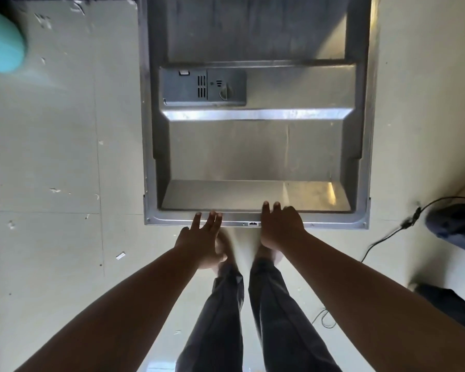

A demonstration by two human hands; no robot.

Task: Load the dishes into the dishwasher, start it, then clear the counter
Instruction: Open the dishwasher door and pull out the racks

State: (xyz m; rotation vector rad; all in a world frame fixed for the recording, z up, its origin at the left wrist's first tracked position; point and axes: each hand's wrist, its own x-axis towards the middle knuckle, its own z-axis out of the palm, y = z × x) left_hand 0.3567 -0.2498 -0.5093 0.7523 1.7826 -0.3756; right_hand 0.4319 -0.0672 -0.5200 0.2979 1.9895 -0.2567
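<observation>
— Pale floor tiles [65, 157] fill your view, speckled with small scraps. What sits in front of you?

— Your dishwasher door [255, 146] lies fully folded down, steel inner face up. A grey detergent dispenser [203, 87] is set into its left half, lid closed, round knob on its right part. No dishes show anywhere, and the racks are out of view beyond the top edge.

— Where are your hands?

— Both reach the door's near lip. Your left hand [203, 237] has straight, slightly spread fingers, tips touching the front edge; nothing is held, so that grip is released. Your right hand [281, 226] lies palm down over the edge just right of the latch [253, 224], fingers extended onto the rim, also released and holding nothing.

— Anything else near you?

— Your bare feet and dark trousers [253, 318] stand just below the door. A black cable [387, 234] trails over the floor at your right, near dark blurred shapes at the frame edge. A turquoise object [3, 41], blurred, shows at upper left; you cannot tell what it is.
</observation>
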